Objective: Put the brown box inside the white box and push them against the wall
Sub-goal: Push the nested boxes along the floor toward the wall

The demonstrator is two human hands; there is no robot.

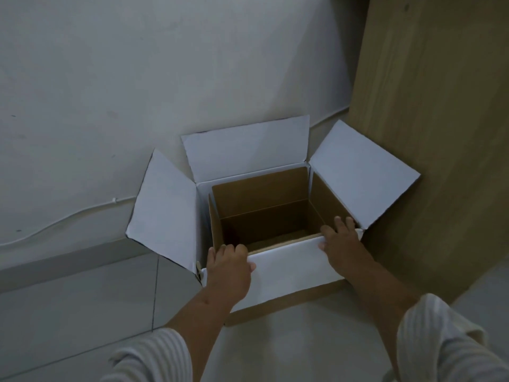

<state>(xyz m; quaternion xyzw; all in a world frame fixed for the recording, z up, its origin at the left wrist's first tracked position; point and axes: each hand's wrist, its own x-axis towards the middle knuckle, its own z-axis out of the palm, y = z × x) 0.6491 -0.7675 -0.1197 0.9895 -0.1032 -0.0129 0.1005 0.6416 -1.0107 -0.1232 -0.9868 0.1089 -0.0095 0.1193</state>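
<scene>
The white box stands on the floor with its flaps spread open; its back flap leans on the white wall. The brown box sits inside it, open and empty. My left hand rests on the near left corner of the white box, fingers hooked over the rim. My right hand grips the near right part of the rim, fingers reaching into the opening. The near flap hangs down on the front between my hands.
A tall wooden panel stands right beside the box on the right. A thin white cable runs along the bottom of the wall. Grey floor tiles lie to the left and in front.
</scene>
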